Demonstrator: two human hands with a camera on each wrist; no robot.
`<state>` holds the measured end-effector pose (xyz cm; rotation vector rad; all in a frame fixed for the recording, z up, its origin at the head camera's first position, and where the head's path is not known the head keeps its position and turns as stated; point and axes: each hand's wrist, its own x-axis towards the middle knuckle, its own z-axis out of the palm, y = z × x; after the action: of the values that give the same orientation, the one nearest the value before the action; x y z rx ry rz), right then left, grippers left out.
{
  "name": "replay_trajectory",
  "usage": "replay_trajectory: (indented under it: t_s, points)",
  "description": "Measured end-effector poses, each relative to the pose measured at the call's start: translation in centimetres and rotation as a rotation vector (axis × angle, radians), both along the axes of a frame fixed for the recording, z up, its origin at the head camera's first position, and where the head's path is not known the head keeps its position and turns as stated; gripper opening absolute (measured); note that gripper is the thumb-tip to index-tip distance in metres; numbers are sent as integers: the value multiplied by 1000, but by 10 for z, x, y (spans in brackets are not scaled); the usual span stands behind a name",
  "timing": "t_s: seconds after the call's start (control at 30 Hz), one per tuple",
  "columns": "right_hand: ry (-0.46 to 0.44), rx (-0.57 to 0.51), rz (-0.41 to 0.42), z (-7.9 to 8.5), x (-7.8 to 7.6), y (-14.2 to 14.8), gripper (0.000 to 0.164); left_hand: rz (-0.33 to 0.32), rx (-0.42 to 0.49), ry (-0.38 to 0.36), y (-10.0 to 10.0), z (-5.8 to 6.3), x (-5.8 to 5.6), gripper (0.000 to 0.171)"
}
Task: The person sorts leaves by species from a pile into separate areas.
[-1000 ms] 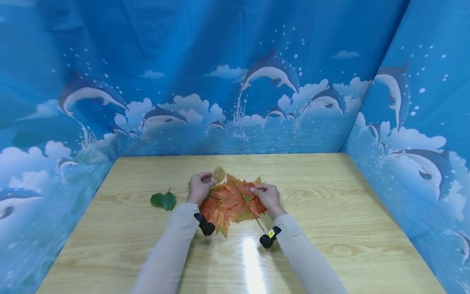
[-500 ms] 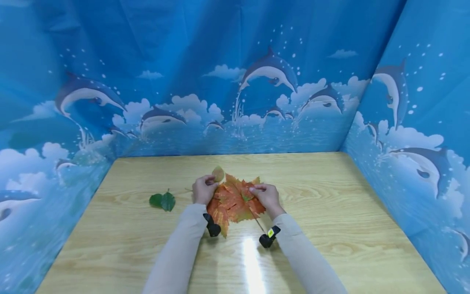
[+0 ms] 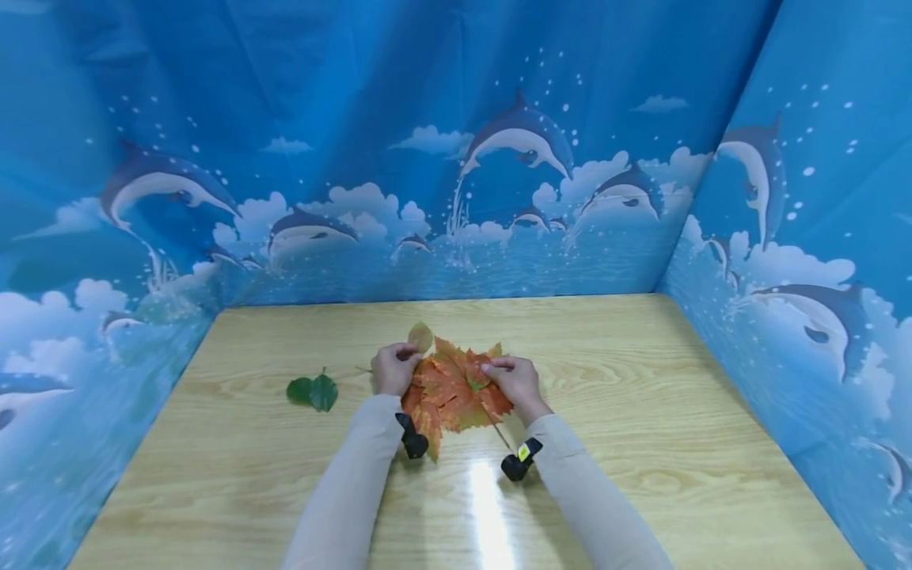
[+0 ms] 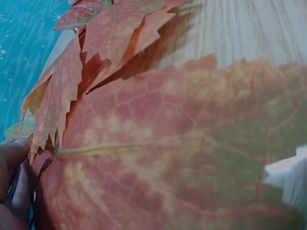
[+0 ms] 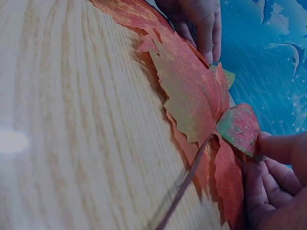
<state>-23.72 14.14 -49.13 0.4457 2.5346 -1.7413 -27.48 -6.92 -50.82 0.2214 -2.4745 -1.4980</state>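
Orange-red maple leaves [image 3: 449, 388] lie overlapping in the middle of the wooden table, with one long brown stem [image 5: 184, 184] pointing toward the person. My left hand [image 3: 396, 369] is at the left side of this pile and pinches a small yellow-green leaf [image 3: 420, 337] that stands up behind it. Part of the pile's left edge is hidden by that hand. On the right, my right hand [image 3: 518, 384] pinches a small rounded leaf [image 5: 240, 129], red with green edges, between thumb and fingers. It sits over the maple leaves, close to where the brown stem begins.
Two dark green leaves [image 3: 313, 391] lie together on the table [image 3: 641, 412], left of the left hand. A thin stem [image 3: 363, 369] sticks out beside that hand. Blue dolphin-print sheets [image 3: 342, 269] enclose the table's back and sides.
The left hand has shifted a little to the right, closer against the maple leaves, with the yellow-green leaf still in its fingers. The right hand keeps its place.
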Motion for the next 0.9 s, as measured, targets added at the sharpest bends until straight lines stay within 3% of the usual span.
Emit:
replay_trajectory:
  t_s: [0.63,0.9]
  points:
    - [-8,1,5,4,0,1,22,30,95,-57,0,4,2,16]
    - [-15,-165,14,27,-8,11,26,29,85,-51,-1,5,4,17]
